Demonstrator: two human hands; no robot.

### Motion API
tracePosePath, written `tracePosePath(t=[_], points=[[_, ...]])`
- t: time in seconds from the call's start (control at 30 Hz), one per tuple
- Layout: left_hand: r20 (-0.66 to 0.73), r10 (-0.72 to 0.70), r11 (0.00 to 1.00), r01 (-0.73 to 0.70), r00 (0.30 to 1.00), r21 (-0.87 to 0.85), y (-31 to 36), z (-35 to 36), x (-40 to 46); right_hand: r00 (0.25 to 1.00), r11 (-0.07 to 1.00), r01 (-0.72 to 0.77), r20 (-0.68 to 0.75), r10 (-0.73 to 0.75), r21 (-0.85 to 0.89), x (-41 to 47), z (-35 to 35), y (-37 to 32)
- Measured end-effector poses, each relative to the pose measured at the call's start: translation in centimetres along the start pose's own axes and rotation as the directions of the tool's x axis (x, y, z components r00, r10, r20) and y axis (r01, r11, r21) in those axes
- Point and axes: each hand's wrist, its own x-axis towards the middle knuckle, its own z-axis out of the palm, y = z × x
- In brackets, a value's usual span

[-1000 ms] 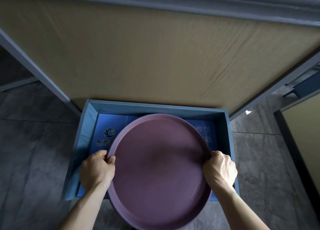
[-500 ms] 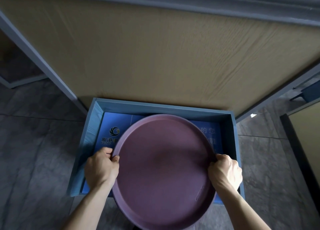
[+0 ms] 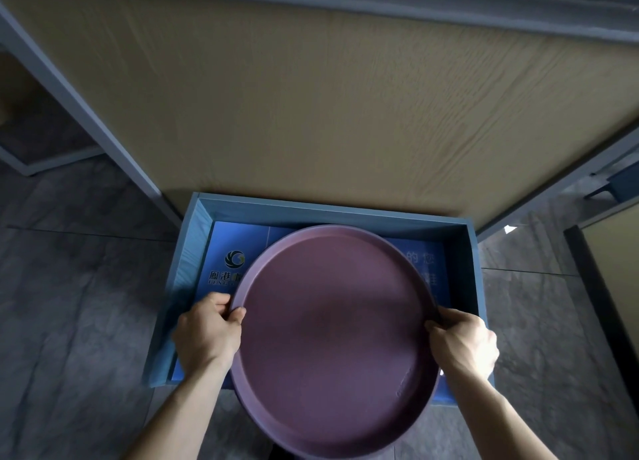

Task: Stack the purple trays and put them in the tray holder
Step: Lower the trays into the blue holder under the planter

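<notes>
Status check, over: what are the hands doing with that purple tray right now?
Left hand and right hand grip opposite rims. Purple tray held over blue tray holder, near edge overhanging. Nothing blocking it.

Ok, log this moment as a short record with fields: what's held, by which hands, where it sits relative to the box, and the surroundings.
held item: round purple plastic tray, possibly a stack; the count cannot be told
left hand: gripping the tray's left rim
right hand: gripping the tray's right rim
tray position: over the open blue rectangular tray holder, near edge overhanging its front
holder contents: blue printed sheet with a logo and lettering
behind holder: tan wood-grain panel
floor: dark grey tiles
</notes>
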Motion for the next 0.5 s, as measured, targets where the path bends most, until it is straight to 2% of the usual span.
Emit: tracePosePath(t=[0.1, 0.23, 0.33, 0.5], points=[[-0.011, -0.017, 0.999, 0.016, 1.0, -0.043, 0.0, -0.1, 0.1, 0.996, 0.997, 0.081, -0.041, -0.081, -0.017, -1.1, 0.2, 0.6], [-0.021, -0.037, 0.998, 0.035, 0.999, -0.061, -0.2, 0.1, 0.1, 0.96, 0.95, 0.271, -0.034, -0.279, -0.157, -2.3, 0.9, 2.0], [-0.037, -0.046, 0.997, 0.043, 0.998, -0.071, -0.1, 0.2, -0.2, 0.962, 0.952, 0.265, -0.029, -0.273, -0.152, -2.1, 1.0, 2.1], [-0.041, -0.047, 0.997, 0.044, 0.998, -0.062, -0.1, 0.2, -0.3, 0.977, 0.978, 0.207, -0.044, -0.208, -0.034, -1.7, 1.3, 2.6]])
